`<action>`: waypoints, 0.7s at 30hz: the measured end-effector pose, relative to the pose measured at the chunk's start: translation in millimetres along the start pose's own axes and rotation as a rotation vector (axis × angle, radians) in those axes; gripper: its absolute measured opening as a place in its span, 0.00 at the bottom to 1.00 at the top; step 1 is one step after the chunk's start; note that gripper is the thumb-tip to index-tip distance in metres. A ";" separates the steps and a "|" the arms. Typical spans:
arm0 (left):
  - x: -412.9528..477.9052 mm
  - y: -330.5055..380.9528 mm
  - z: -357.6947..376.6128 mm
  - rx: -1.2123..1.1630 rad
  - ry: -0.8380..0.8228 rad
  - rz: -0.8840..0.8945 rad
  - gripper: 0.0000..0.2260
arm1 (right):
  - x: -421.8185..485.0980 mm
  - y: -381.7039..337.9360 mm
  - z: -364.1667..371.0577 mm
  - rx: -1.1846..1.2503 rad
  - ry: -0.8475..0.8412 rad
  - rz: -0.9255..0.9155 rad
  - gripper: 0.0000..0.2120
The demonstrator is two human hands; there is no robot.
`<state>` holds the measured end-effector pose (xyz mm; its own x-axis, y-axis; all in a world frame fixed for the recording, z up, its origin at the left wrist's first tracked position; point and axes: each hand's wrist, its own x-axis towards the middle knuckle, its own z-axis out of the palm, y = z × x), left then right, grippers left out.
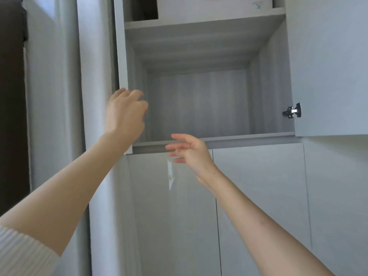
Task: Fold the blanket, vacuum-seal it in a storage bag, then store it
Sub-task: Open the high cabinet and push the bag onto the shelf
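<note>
Two bare arms rise toward the open cabinet compartment (199, 104). At its left edge the left door (121, 56) stands edge-on; the left hand (125, 110) is against that edge with fingers curled, though I cannot tell whether it grips. The compartment's inside is open room. Across its front lip the right hand (189, 152) hovers, fingers loosely apart, holding nothing. At its right edge a hinge (292, 111) sits on the swung-out right door (328, 66). The blanket and bag are out of view.
</note>
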<state>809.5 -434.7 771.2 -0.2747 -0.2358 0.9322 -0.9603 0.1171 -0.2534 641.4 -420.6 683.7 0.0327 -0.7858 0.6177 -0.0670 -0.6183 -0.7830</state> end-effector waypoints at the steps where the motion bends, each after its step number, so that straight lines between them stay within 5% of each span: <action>1: 0.1 3.5 -0.2 0.006 -0.008 0.015 0.11 | -6.3 -1.2 -6.9 -0.013 0.016 0.007 0.20; 6: -1.3 48.1 -3.4 -0.114 0.063 0.009 0.11 | -47.9 -5.1 -54.9 -0.109 0.101 0.042 0.19; 12: -28.6 184.2 -13.1 -0.532 0.189 0.075 0.10 | -158.4 -7.3 -144.5 -0.278 0.290 0.158 0.19; 21: -177.4 455.9 -125.3 -1.122 -0.241 0.283 0.10 | -451.0 -21.7 -279.7 -0.521 0.733 0.534 0.18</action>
<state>426.6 -218.7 522.8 -0.5884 -0.2277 0.7758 -0.3163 0.9479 0.0382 349.2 -48.4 442.5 -0.7290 -0.6449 0.2296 -0.3221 0.0273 -0.9463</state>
